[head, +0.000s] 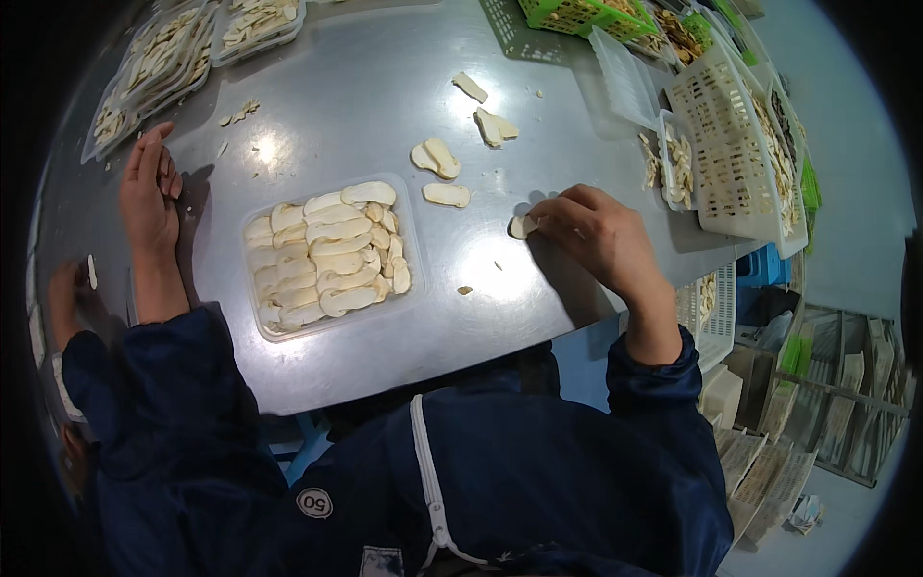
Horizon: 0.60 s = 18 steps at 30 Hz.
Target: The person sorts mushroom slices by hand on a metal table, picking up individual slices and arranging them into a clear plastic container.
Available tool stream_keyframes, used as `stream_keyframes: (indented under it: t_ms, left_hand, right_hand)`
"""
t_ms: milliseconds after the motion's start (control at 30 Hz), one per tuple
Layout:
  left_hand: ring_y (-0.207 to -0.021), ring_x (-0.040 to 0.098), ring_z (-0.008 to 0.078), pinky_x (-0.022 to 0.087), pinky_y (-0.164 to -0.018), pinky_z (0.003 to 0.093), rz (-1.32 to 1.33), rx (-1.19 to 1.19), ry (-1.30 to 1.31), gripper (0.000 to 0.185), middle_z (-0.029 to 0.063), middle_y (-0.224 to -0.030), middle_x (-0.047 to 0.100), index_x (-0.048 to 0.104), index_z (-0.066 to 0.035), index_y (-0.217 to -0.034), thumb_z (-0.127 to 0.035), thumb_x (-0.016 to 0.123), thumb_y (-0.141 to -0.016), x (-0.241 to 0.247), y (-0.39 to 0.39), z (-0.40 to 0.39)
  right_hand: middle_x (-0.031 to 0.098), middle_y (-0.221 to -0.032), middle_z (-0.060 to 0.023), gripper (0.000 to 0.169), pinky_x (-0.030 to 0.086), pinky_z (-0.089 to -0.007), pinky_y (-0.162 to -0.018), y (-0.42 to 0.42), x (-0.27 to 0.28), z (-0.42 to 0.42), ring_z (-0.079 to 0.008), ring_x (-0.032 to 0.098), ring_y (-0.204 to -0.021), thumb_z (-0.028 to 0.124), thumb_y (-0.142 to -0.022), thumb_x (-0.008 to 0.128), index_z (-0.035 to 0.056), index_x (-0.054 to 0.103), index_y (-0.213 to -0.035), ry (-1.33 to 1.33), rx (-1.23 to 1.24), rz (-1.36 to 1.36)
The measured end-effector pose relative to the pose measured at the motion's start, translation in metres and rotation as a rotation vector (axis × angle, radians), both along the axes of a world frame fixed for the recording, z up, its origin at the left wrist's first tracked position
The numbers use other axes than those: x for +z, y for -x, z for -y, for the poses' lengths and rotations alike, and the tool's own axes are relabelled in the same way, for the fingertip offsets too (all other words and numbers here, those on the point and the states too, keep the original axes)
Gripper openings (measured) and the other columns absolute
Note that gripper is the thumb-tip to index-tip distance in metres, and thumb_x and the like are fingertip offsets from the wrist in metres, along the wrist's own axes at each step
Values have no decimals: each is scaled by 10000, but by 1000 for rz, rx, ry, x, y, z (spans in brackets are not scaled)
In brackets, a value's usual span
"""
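Note:
A clear plastic tray (414,252) on the steel table before me holds rows of overlapping dried mushroom slices (339,249). Smaller pieces stand along its right side. My right hand (598,234), to the right of the tray, pinches a small pale slice (519,227) at the tabletop. My left hand (150,191) is raised left of the tray, its fingers loosely bent and holding nothing. Between the tray and my right hand lie a single slice (447,195) and an overlapping pair of slices (436,159). More slices (494,128) rest farther back.
Stacked trays of slices (155,65) stand at the back left. A white perforated basket (735,144), a small tray (678,162), a clear lid (624,79) and a green basket (588,16) occupy the right. Another person's hand (66,296) is at the far left. Crumbs (241,113) dot the steel table (346,108).

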<state>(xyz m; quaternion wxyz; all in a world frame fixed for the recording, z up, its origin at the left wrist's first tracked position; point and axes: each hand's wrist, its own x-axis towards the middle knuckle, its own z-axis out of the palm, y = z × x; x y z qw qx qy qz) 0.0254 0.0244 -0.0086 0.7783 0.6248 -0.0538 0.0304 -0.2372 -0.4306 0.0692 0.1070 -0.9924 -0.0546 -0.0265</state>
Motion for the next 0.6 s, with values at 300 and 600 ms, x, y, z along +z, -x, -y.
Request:
stream_keyframes:
  t_ms: [300,600]
  left_hand:
    - [-577,362,27,328,-513,215,21,25,-32,254,-62,-721,443,686,-21,-1213,-199,597,-1056,4,7,5]
    - [-558,364,10,334,-500,195,0,27,-11,236,-65,-709,464,688,-22,-1193,-182,591,-1050,11,11,9]
  right_hand:
    - [678,-793,-40,154,567,-375,-619,-6,-13,-19,-269,688,-682,234,-851,752,106,733,-934,28,-79,101]
    - [643,-789,-26,125,518,-339,-506,-58,8,-101,-215,657,-607,168,-835,759,107,692,-920,-143,260,225]
